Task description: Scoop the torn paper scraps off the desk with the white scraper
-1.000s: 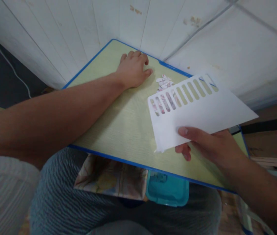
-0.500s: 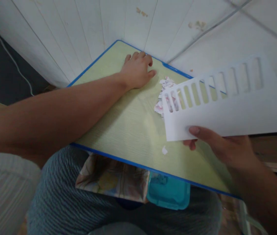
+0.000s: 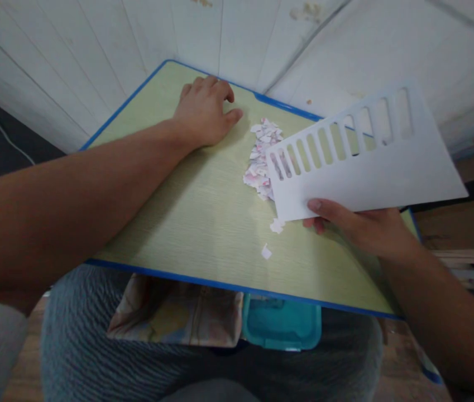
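Note:
In my right hand (image 3: 354, 229) is a thin white panel (image 3: 370, 187) with a row of rounded slots along its upper part. My thumb lies on top of its lower edge and the fingers are underneath. The panel's left end is over part of a heap of torn paper scraps (image 3: 258, 164), some of which shows through the first slots. Two loose scraps, one paper scrap (image 3: 277, 225) by the panel's corner and another paper scrap (image 3: 266, 252), lie nearer to me. My left hand (image 3: 207, 111) rests open on the table near its far edge, left of the heap, holding nothing.
The pale yellow table (image 3: 186, 223) has a blue rim and stands against a white plank wall (image 3: 195, 33). Below its near edge, at my lap, are a patterned fabric item (image 3: 178, 315) and a turquoise plastic container (image 3: 282, 326). A cable (image 3: 303, 47) runs along the wall.
My view has shifted, so everything sits further left in the picture. The white panel has moved a little right relative to the heap, uncovering more scraps. My left hand stays on the table.

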### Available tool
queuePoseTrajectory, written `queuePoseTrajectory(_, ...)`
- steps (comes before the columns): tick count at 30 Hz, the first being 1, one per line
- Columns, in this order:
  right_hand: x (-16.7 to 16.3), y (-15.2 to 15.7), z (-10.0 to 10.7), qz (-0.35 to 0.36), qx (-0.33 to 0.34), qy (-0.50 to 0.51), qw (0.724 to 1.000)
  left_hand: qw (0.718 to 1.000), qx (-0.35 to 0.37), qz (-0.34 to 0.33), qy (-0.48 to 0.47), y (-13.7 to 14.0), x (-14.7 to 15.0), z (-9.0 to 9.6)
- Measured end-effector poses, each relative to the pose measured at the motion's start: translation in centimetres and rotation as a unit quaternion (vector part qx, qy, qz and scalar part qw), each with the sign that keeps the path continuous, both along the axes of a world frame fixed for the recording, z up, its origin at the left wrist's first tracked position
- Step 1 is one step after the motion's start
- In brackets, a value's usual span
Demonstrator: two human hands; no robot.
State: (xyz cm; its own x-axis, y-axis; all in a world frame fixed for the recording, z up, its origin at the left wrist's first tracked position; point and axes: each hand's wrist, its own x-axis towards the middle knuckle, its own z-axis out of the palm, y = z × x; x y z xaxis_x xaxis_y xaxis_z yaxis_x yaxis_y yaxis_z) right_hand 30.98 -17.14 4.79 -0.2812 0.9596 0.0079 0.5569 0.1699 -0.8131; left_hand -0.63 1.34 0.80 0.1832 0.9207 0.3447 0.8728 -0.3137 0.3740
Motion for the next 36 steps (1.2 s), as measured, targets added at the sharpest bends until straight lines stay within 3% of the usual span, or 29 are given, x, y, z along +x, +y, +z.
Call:
queuePoseTrajectory(19, -0.3, -1.0, 0.9, 0.090, -0.080, -0.002, 0.993, 0.999, 0.036, -0.006, -0.005, 1.5, -0.5, -1.4)
queuePoseTrajectory(30, -1.3, -1.9, 1.7, 0.204, -0.085, 0.003, 0.975, 0.999, 0.004, -0.017, -0.031, 1.4, -0.7, -1.0)
queuePoseTrajectory(36, -1.3, -2.2, 1.7, 0.224, -0.097, 0.020, 0.970, 1.000, 0.001, -0.013, -0.024, 1.3, -0.7, -0.9)
